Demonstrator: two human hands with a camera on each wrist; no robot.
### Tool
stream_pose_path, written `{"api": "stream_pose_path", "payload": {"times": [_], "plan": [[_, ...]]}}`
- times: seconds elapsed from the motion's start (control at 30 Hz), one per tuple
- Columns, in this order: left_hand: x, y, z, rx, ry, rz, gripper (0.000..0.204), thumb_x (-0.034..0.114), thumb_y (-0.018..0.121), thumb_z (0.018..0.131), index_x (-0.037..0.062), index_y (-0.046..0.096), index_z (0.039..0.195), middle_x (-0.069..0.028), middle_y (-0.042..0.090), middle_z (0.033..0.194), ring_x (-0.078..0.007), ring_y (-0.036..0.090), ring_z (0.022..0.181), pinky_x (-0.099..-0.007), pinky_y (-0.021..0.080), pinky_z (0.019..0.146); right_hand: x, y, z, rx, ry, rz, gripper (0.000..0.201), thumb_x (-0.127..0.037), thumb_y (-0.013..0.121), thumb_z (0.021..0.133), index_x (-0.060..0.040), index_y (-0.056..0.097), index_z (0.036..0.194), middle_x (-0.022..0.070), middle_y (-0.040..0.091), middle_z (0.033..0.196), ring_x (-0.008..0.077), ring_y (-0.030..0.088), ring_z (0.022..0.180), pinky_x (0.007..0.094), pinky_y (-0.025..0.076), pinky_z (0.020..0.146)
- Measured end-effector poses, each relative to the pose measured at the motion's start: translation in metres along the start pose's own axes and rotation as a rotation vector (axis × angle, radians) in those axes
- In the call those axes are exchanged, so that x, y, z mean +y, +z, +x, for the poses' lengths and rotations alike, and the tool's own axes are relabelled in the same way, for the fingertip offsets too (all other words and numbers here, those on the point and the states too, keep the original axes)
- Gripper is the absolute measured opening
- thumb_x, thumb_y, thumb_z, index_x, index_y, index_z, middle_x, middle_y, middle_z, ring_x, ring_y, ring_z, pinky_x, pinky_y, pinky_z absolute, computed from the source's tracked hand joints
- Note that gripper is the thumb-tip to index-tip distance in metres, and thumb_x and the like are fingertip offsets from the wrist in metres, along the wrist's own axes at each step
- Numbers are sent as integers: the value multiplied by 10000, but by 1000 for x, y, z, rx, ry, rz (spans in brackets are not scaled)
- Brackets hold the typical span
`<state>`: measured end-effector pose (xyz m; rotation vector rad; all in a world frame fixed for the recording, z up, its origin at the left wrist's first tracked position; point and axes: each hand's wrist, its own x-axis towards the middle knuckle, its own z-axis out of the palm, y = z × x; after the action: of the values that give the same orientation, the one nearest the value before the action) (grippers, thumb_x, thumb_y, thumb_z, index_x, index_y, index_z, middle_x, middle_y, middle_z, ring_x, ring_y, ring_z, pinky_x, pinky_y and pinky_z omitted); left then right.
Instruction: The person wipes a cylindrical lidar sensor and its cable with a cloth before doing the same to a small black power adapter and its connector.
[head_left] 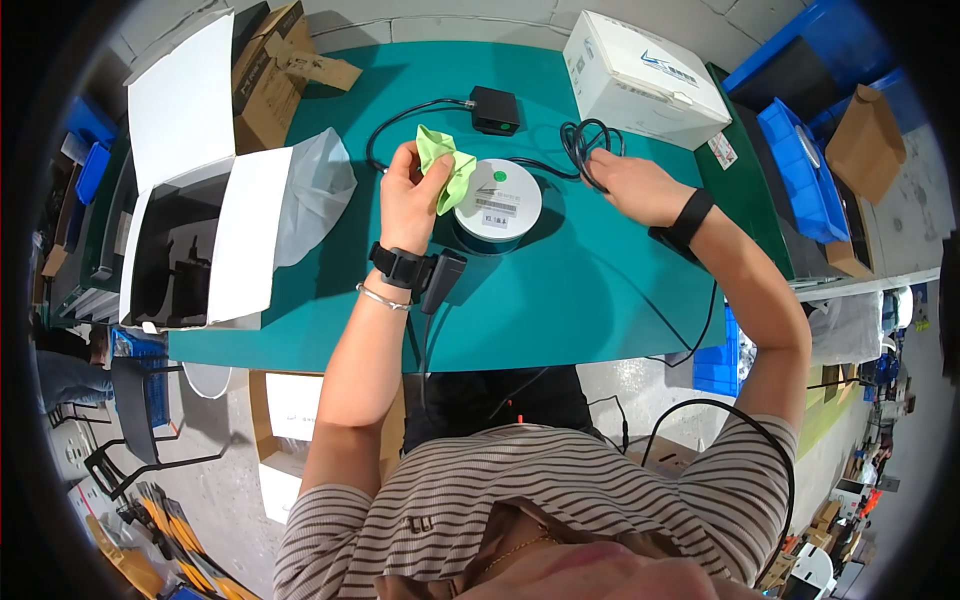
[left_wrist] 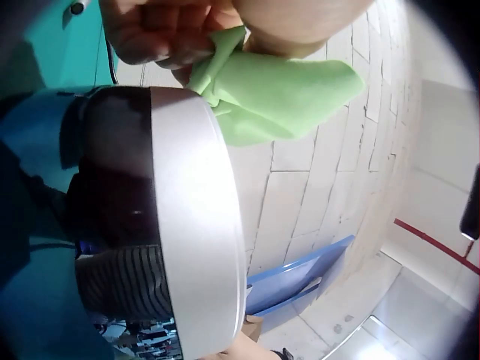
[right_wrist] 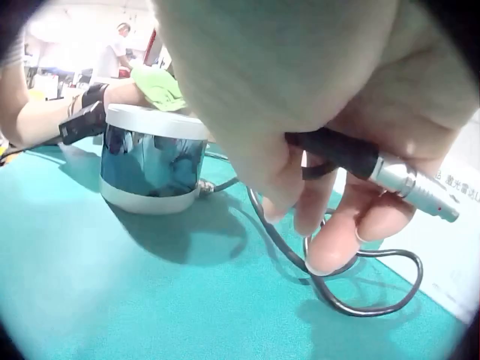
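A round device with a white lid point(head_left: 497, 200) and a dark glossy side band point(right_wrist: 152, 161) stands upright on the green table. My left hand point(head_left: 408, 208) pinches a crumpled light green cloth point(head_left: 446, 170) beside the lid's left edge; the left wrist view shows the cloth point(left_wrist: 277, 94) just past the white rim point(left_wrist: 196, 217). To the right, my right hand point(head_left: 640, 187) holds a black cable point(head_left: 590, 140) in loose loops. Its fingers curl round the cable's black plug end, whose silver metal connector point(right_wrist: 412, 187) sticks out in the right wrist view. The cable runs to the device's side.
A small black box point(head_left: 494, 110) with a cable lies behind the device. A closed white box point(head_left: 648, 80) is at the back right. On the left stand an open white box point(head_left: 245, 235), a clear plastic bag point(head_left: 318, 195) and a cardboard box point(head_left: 268, 80). Blue bins point(head_left: 800, 170) are at the right.
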<state>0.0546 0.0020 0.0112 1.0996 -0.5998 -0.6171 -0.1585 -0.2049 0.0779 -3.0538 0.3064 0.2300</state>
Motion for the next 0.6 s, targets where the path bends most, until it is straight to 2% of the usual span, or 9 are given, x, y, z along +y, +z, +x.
{"api": "stream_pose_path", "payload": {"times": [0.13,0.2,0.27,0.37,0.4,0.5,0.53,0.57,0.6], "plan": [[-3,-3,1,-25,-6,0,218,122,598,913,-1,570,1090,-24,614,955,-80,581,838,-227,469,744,-4,2,-10,-47,21,82,192,-35,544,815,-41,544,1008,115,508,1000,291,587,883,432,461,730],[-4,-4,1,-46,-6,-37,206,111,575,917,5,572,1093,-22,614,957,-83,583,839,-230,469,743,-4,7,-15,-154,-5,-217,197,-60,586,788,-70,578,985,92,521,1000,254,590,884,391,442,740],[1,-1,-1,-60,-27,-22,148,69,510,908,18,578,1029,-13,603,895,-69,556,764,-223,465,658,-2,16,-19,-152,20,-337,185,-65,595,777,-84,598,961,78,528,998,240,591,884,382,438,758],[9,-8,-2,-166,-111,-49,156,34,475,880,36,584,991,-9,583,901,-80,549,779,-223,442,686,-6,21,-25,-161,17,-536,139,-76,604,766,-115,639,894,50,545,978,211,601,876,359,443,764],[15,-3,-4,-168,-28,-44,162,11,452,857,47,581,949,-7,568,886,-77,526,753,-221,431,672,-8,21,-27,-168,-2,-617,113,-83,606,766,-132,660,851,37,557,960,198,609,869,345,451,752],[35,5,-13,-296,-31,94,167,12,444,850,50,580,941,1,560,893,-74,515,755,-224,430,665,-7,29,-41,-148,-70,-571,116,-84,600,768,-134,665,849,34,557,962,196,606,875,344,450,758],[40,13,-15,-363,45,260,186,35,493,821,45,590,979,-21,575,888,-129,550,755,-267,451,671,-7,31,-46,-146,-71,-571,116,-84,600,768,-134,665,849,34,557,962,196,606,875,344,450,758],[46,25,-18,-359,47,264,186,35,493,821,45,590,979,-21,575,888,-129,550,755,-267,451,671,-7,32,-50,-160,-62,-542,140,-70,593,760,-128,651,874,36,546,975,199,592,898,353,448,784],[55,45,-22,-443,255,516,219,58,544,802,46,596,1015,-47,585,889,-176,576,774,-300,468,684,-7,32,-54,-174,-53,-513,167,-55,586,753,-122,636,898,37,536,989,203,578,921,362,447,809]]}}
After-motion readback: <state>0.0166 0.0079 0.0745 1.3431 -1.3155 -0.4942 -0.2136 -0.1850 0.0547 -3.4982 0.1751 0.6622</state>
